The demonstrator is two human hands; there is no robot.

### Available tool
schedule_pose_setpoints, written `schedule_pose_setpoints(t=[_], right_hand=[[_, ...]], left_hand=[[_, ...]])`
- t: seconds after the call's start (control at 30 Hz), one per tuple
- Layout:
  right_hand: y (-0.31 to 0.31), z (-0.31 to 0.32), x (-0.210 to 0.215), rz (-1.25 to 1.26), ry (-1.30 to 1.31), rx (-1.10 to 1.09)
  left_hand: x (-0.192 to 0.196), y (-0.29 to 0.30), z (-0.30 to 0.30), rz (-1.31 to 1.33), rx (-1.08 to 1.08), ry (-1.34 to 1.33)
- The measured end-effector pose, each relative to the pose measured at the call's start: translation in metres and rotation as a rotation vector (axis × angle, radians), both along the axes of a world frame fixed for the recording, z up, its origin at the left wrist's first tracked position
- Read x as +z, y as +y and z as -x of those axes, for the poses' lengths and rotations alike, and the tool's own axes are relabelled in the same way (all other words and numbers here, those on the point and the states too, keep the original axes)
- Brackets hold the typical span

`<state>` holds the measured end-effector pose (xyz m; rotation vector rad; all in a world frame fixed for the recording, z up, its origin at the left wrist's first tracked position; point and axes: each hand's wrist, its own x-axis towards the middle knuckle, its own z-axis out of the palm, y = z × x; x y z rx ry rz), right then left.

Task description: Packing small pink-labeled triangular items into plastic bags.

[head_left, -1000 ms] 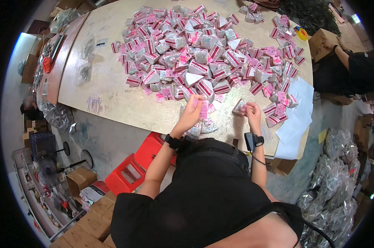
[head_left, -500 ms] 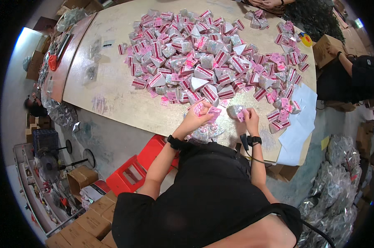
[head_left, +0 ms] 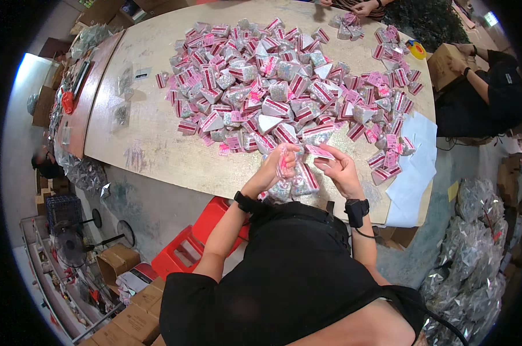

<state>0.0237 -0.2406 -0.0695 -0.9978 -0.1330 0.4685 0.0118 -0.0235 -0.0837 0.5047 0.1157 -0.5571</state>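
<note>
Both hands, compared with half a second earlier, have drawn back from the pile's edge toward the body, over the near edge of the tabletop (head_left: 157, 155). Left hand (head_left: 271, 168): grip pinching a small pink-and-white packet (head_left: 282, 166), its long axis roughly upright in view, top end pointing away from the person. Right hand (head_left: 337, 169): fingers curled, pinching a pink-striped label (head_left: 319, 151) that lies near horizontal, pointing toward the left hand. A heap of like packets (head_left: 284, 86) lies beyond; finished packets (head_left: 298, 183) rest just below the hands.
</note>
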Motion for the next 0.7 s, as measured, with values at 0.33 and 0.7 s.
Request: schedule_pose_setpoints(t=[0.33,0.7], right_hand=[[0.015,0.009,0.0,0.494,-0.188,-0.065],[0.052,-0.003,0.002,0.204,0.064,0.293]], left_hand=[[0.016,-0.01,0.009,-0.692,0.144,-0.238],[0.023,-0.011,0.003,-0.685,0.171,-0.412]])
